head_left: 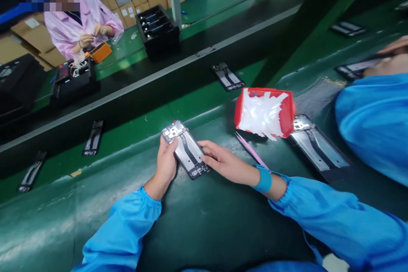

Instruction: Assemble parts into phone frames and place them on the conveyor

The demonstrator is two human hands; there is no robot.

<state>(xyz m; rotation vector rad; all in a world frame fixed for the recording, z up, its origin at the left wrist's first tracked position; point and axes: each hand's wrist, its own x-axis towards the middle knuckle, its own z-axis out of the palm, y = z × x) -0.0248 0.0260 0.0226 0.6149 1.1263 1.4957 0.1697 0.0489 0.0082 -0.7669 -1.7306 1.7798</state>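
Your left hand [166, 165] grips the phone frame [185, 149] by its edge, right hand [223, 162] fingers pinching its lower side — keep it level above the tabletop [207, 221], thumbs off the board.

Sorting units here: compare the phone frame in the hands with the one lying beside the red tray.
The held phone frame is gripped by the left hand and right hand; the resting phone frame lies untouched, its top under the red tray. Both show open, grey interiors.

Phone frame [185, 149]: grey metal chassis, inner side up, dark strip along its length; tilted diagonally above green bench.
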